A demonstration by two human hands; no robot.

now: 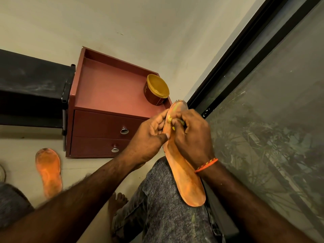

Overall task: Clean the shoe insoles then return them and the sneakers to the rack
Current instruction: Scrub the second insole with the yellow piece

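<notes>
An orange insole [187, 181] rests lengthwise on my right knee, its heel end toward me. My left hand [149, 139] grips its left edge, thumb pressed on the upper face. My right hand [191, 135] is closed over the toe half, fingers bunched on a small thing that is mostly hidden. Yellow smears [169, 119] show on the insole beside those fingers. A second orange insole [49, 171] lies flat on the floor at the left. No sneakers are clearly in view.
A dark red two-drawer cabinet [105, 123] stands ahead, with an open yellow-rimmed tub [157, 89] on its top at the right. A black shelf [33, 88] sits to its left. A dark-framed glass pane [263, 102] runs along my right side.
</notes>
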